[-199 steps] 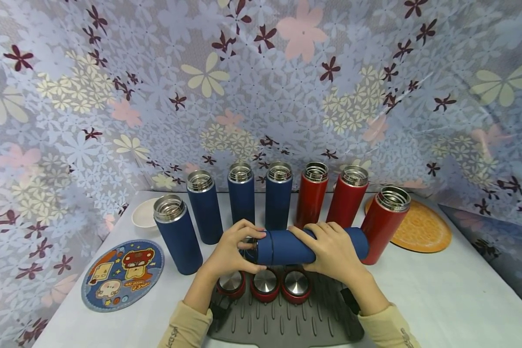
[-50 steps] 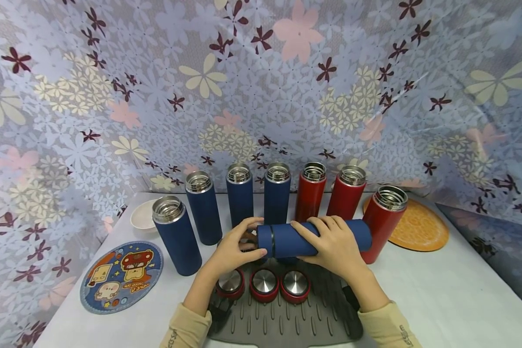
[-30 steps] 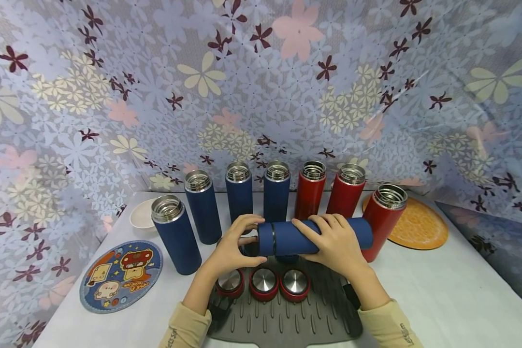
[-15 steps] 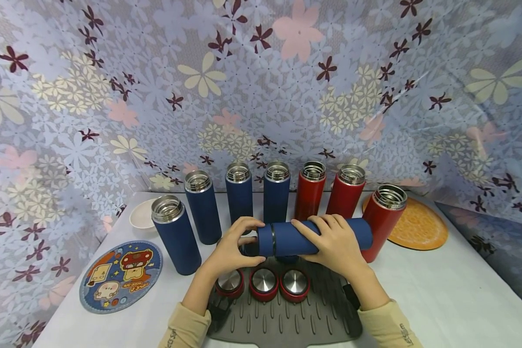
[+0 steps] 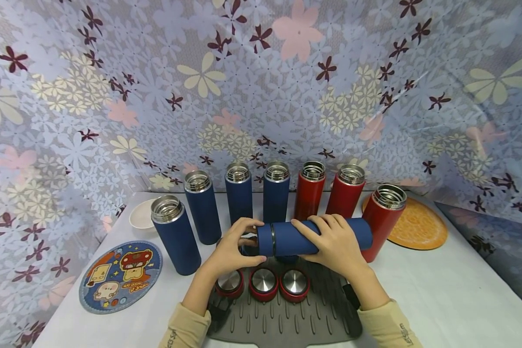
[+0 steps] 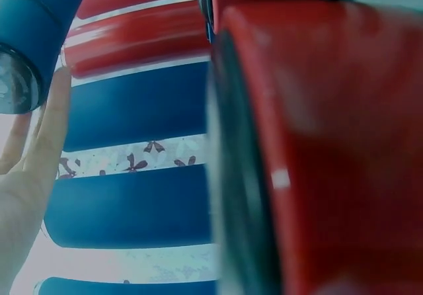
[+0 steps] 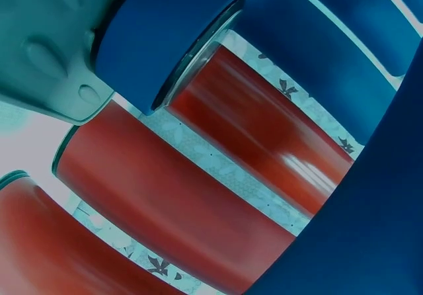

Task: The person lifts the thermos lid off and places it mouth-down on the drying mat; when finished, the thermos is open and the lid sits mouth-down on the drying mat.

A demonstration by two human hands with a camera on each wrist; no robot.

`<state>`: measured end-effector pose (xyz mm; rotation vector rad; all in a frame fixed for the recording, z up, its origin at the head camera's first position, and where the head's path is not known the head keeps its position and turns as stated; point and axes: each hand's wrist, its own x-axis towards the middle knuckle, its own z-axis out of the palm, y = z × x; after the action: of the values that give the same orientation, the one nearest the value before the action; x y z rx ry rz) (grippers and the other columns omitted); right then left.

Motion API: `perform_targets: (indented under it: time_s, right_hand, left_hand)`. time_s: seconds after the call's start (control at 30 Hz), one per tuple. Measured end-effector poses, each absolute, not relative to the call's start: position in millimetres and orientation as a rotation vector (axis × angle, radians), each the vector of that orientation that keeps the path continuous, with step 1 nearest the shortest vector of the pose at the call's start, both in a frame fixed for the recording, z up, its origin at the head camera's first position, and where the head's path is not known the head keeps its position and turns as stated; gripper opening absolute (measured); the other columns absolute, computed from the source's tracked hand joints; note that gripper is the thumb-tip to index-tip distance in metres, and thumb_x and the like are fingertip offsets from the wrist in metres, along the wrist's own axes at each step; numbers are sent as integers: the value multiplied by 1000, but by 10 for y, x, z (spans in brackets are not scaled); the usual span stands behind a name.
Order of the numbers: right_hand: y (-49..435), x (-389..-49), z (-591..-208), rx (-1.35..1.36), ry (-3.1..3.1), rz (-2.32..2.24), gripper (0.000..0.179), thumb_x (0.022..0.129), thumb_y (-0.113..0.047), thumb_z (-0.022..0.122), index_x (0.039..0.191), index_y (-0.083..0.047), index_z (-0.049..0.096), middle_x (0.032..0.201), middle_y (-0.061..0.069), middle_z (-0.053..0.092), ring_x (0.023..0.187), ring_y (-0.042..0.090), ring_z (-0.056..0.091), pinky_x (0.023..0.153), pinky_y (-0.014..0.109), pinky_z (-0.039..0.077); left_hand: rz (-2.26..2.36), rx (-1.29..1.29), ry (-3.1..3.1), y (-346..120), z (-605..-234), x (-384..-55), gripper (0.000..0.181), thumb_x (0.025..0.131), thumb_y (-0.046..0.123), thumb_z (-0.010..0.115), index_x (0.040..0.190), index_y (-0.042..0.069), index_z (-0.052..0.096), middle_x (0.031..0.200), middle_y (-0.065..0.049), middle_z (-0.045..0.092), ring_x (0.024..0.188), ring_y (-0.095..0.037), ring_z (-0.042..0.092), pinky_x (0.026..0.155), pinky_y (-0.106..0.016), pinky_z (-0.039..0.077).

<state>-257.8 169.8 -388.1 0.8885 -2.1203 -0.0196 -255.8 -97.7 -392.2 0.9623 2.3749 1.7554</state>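
In the head view a blue thermos (image 5: 289, 239) lies sideways above a grey tray (image 5: 287, 321). My right hand (image 5: 336, 244) grips its body from above, the base sticking out to the right. At the other end my left hand (image 5: 231, 247) curls round the blue lid (image 5: 265, 240), a fingertip at its top edge and the thumb at its lower edge. The left wrist view shows fingers (image 6: 56, 120) right at the lid's side, next to its shiny end. Below the thermos, red lids with steel tops (image 5: 264, 282) sit in a row on the tray; a blue lid (image 5: 287, 259) is mostly hidden.
Behind the hands, lidless blue bottles (image 5: 176, 237) and red bottles (image 5: 384, 224) stand in an arc. A round cartoon mat (image 5: 121, 278) and a white bowl (image 5: 142, 215) are on the left. An orange round mat (image 5: 422, 224) lies at right.
Since the oldest frame, both hands have lifted the thermos slightly, away from the tray. My left thumb has slipped from the lid's face to its lower edge. The last second shows almost no movement.
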Motion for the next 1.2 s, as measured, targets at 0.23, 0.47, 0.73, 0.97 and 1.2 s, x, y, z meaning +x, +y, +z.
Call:
perform_targets:
  time_s: [0.23, 0.47, 0.73, 0.97, 1.2]
  right_hand:
    - [1694, -2574, -3874, 889, -2125, -22, 91, 48, -53, 86, 127, -23, 55, 100, 13, 64, 87, 32, 59, 81, 47, 47]
    - [1695, -2574, -3873, 892, -2127, -28, 91, 48, -53, 85, 127, -23, 55, 99, 13, 64, 87, 32, 59, 81, 47, 47]
    - [1703, -2580, -3879, 896, -2111, -10, 92, 46, -53, 86, 126, -22, 55, 98, 14, 64, 85, 33, 59, 79, 47, 48]
    - [1702, -2579, -3871, 887, -2112, -33, 94, 45, -52, 87, 127, -22, 54, 99, 14, 63, 85, 33, 58, 80, 47, 47]
    - [1704, -2550, -3822, 876, -2108, -16, 97, 42, -50, 89, 128, -23, 53, 101, 15, 63, 86, 34, 58, 81, 49, 47]
  left_hand:
    - [1754, 982, 2376, -980, -3912, -2547, 72, 73, 0, 75, 134, 12, 40, 136, -13, 34, 116, -31, 46, 90, -36, 48]
    - [1743, 945, 2396, -957, -3701, -2402, 61, 73, -4, 72, 127, 1, 45, 127, -18, 40, 112, -34, 48, 89, -39, 49]
    - [1748, 1061, 2401, -945, -3635, -2370, 71, 69, -8, 74, 131, 0, 41, 135, -25, 30, 120, -37, 40, 92, -49, 45]
    - [1768, 1091, 2433, -956, -3737, -2438, 60, 68, -9, 74, 123, -1, 49, 126, -21, 41, 113, -35, 47, 86, -43, 51]
    - [1878, 882, 2311, -991, -3827, -2511, 61, 73, -4, 72, 127, 7, 47, 124, -15, 44, 105, -34, 54, 79, -34, 54]
